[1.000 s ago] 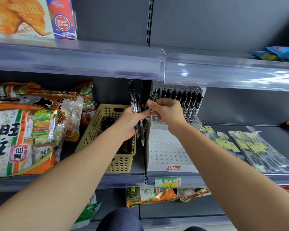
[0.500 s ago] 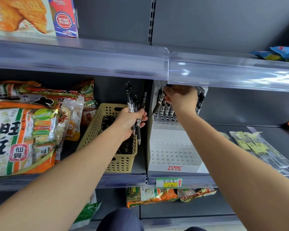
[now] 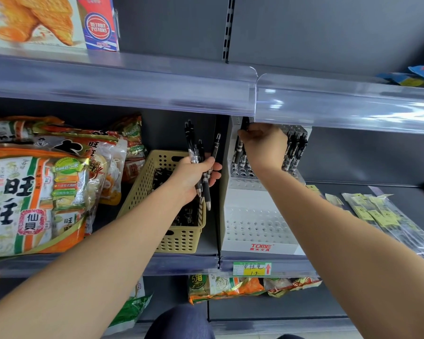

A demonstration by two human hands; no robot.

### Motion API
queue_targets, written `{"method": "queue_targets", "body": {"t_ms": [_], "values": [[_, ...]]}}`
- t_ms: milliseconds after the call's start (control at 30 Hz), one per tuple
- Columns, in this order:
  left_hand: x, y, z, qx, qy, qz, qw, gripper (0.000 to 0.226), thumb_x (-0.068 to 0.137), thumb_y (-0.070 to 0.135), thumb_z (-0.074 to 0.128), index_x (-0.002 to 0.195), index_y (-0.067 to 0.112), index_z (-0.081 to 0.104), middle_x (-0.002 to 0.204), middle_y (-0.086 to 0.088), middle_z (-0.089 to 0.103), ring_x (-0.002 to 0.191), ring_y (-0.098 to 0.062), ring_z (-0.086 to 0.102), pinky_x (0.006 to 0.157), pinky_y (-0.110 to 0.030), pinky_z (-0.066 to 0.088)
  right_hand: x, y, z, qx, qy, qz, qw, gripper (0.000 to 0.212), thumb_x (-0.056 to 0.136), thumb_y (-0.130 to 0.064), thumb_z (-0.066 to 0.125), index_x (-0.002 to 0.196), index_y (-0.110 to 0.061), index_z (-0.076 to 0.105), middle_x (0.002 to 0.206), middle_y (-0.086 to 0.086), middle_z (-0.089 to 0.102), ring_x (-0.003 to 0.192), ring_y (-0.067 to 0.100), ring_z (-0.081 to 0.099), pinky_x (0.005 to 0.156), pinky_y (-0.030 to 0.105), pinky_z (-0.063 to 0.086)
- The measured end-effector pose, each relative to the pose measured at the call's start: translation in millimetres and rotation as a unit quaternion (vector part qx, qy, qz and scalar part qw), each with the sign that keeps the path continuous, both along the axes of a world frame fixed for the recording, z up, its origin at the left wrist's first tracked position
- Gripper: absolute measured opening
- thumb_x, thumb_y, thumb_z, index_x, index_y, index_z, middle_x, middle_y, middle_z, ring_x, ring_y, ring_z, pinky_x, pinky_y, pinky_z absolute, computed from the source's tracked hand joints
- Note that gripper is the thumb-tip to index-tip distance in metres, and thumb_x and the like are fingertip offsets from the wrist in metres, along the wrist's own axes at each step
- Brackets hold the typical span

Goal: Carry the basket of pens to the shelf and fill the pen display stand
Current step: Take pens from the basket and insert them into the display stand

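A: While the left hand (image 3: 194, 177) grips a bundle of black pens (image 3: 201, 165), tips pointing down, where is the right hand (image 3: 264, 148)?

B: It is up at the back row of the white pen display stand (image 3: 260, 231), just under the edge of the upper shelf (image 3: 328, 106). Its fingers are curled and pinch one black pen (image 3: 244, 125) there.

A: And the basket?

B: The beige basket (image 3: 179, 241) stands on the middle shelf (image 3: 181, 265), just beside the stand, on its left side. The left hand is above the far end of it. Dark loose pens (image 3: 160, 176) lie inside.

A: Is the stand filled?

B: Only partly. The standing pens (image 3: 295, 152) are in the back rows; the holes of the lower front steps show open.

A: What is around?

B: Big snack bags (image 3: 34, 192) are left of the basket. Flat packets (image 3: 377, 216) with yellow labels lie right of the stand. A price tag (image 3: 251, 269) sits on the shelf edge below the stand.
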State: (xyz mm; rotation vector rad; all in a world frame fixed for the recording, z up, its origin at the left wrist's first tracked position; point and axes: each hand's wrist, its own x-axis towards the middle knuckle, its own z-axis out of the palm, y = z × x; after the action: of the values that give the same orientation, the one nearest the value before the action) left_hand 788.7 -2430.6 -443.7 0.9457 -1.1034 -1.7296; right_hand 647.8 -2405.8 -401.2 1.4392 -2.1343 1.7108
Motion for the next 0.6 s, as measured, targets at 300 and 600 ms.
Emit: {"method": "queue_targets", "body": {"t_ms": [300, 600], "values": [[5, 3, 4, 0.002, -0.004, -0.005, 1.000, 0.008, 0.099, 0.009, 0.050, 0.104, 0.005, 0.053, 0.079, -0.008, 0.072, 0.058, -0.015, 0.067, 0.054, -0.024, 0.051, -2, 3, -15, 0.103, 0.028, -0.017, 0.994, 0.019, 0.082, -0.028, 0.071, 0.077, -0.011, 0.075, 0.077, 0.010, 0.072, 0.075, 0.028, 0.066, 0.070, 0.031, 0.053], [8, 2, 3, 0.004, -0.006, 0.000, 1.000, 0.018, 0.098, 0.010, 0.051, 0.114, 0.000, 0.052, 0.076, -0.007, 0.072, 0.060, -0.016, 0.067, 0.055, -0.025, 0.052, -1, 0, -14, 0.149, 0.081, -0.033, 0.985, 0.026, 0.086, -0.033, 0.065, 0.078, -0.010, 0.074, 0.075, 0.011, 0.071, 0.072, 0.030, 0.064, 0.059, 0.026, 0.045]]}}
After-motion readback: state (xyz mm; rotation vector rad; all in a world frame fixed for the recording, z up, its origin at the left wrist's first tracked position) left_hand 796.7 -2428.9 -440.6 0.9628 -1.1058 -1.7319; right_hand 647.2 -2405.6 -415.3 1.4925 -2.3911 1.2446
